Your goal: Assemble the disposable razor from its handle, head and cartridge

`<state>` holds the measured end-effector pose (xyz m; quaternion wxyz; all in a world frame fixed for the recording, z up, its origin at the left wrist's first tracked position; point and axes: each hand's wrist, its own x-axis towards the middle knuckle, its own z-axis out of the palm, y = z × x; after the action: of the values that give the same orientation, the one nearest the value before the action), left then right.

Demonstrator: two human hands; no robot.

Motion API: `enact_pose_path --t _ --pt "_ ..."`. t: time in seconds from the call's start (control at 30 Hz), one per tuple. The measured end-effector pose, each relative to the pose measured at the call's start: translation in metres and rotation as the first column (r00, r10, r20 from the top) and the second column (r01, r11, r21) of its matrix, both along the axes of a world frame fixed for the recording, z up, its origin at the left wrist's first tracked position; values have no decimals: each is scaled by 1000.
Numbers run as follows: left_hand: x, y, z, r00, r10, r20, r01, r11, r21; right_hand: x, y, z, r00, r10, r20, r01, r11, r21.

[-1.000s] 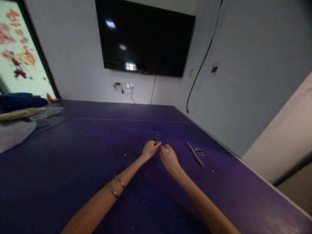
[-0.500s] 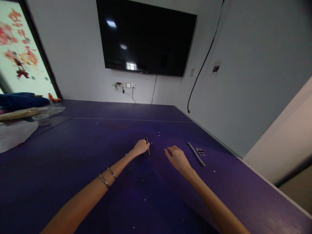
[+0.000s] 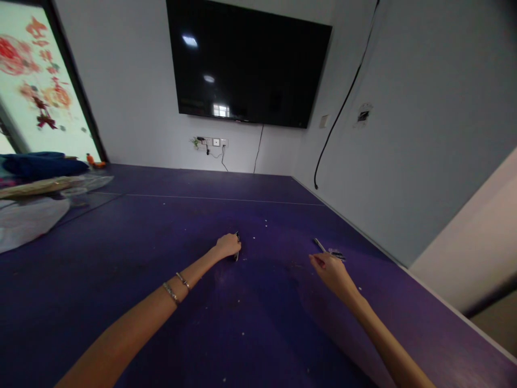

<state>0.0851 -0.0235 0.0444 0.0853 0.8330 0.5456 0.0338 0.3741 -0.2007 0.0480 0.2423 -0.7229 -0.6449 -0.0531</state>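
Note:
My left hand [image 3: 228, 245] is closed around a small dark object with a pale, metallic-looking edge [image 3: 237, 252], held at the purple surface. Most of that object is hidden by the fingers, so its kind is unclear. Two silver bracelets [image 3: 176, 287] circle the left forearm. Over to the right, my right hand [image 3: 333, 272] hovers with loosely curled fingers, the thumb a little apart, and I see nothing in it. It partly covers a thin grey rod or tube [image 3: 319, 245]. Just beyond the knuckles lies a small clear packet with dark contents [image 3: 336, 254].
The broad purple surface [image 3: 169, 237] carries several tiny white specks. Plastic bags [image 3: 32, 222] and folded blue cloth [image 3: 44, 166] lie at far left. A television [image 3: 252, 64] hangs on the wall ahead. One black cable [image 3: 336, 121] dangles along the right wall.
My right hand has moved right, from between the two objects to over the grey tube, now covering its nearer part. The left hand, still closed on the dark object, has shifted slightly left.

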Motion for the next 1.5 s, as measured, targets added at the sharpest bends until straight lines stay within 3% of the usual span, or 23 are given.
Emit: enact_pose_path --t 0.23,0.47,0.63,0.9,1.0,1.17,1.5 --pt "-7 -7 7 1000 -30 9 29 998 51 37 5 11 989 -141 56 146 983 -112" --pt "-20 -25 1 999 4 34 -6 999 52 75 4 10 935 -317 159 350 898 -268" --pt "-19 -39 -5 998 46 48 -50 996 78 78 10 -3 931 -323 172 366 841 -399" --pt "-13 -41 -3 1000 13 17 -15 996 87 88 25 -19 982 -164 89 187 866 -463" --pt "-13 -41 -4 1000 21 12 -22 996 89 69 27 -18 977 -186 107 214 876 -432" --pt "-12 -41 -4 1000 25 9 -25 994 103 2 33 -13 976 -210 62 219 912 -347" --pt "-5 -38 -7 1000 29 -4 -28 991 132 -128 76 -5 996 -18 90 41 964 -261"
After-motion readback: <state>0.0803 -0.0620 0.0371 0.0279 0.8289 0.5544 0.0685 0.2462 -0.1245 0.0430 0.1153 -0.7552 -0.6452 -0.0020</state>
